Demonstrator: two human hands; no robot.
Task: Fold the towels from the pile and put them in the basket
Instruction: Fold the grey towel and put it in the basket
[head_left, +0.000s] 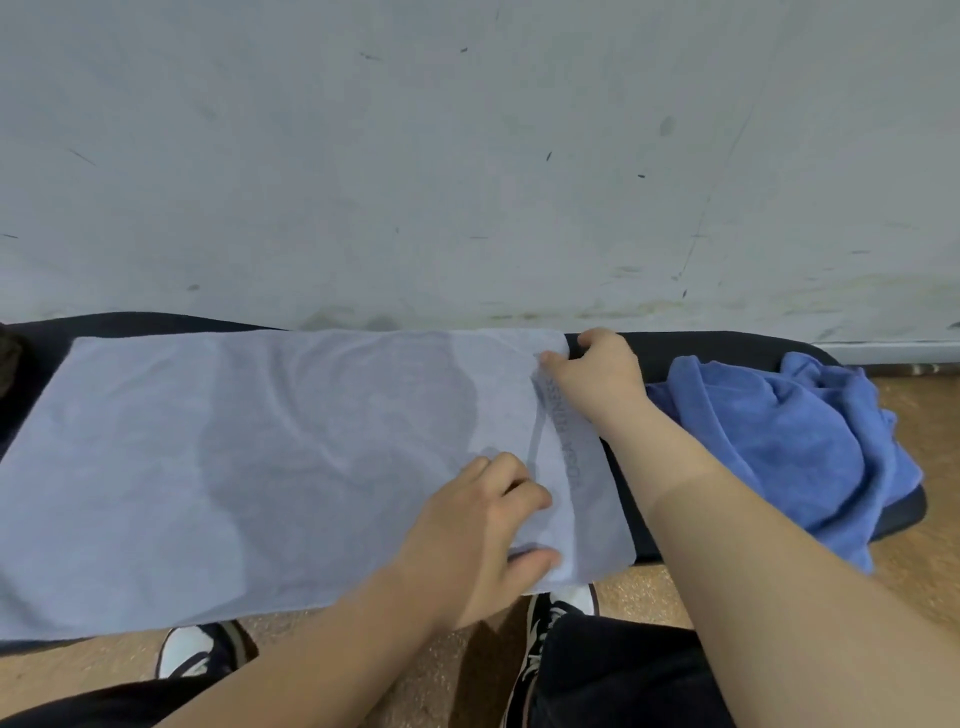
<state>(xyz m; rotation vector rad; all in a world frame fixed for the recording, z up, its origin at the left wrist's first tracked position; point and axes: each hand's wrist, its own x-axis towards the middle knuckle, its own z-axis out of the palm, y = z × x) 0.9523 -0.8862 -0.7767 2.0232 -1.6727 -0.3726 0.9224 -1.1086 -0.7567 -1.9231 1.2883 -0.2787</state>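
Note:
A pale lavender-grey towel (260, 457) lies spread flat along a dark bench (727, 345), with faint lettering near its right end. My right hand (597, 374) pinches the towel's far right corner by the wall. My left hand (488, 530) grips the near right edge, fingers curled over the cloth and thumb under it. A crumpled blue towel (789, 441) sits in a heap on the bench's right end. No basket is in view.
A scuffed grey wall (467, 156) rises right behind the bench. Brown speckled floor (924, 545) shows in front and to the right. My dark trousers and black-and-white shoes (550, 629) are below the bench's near edge.

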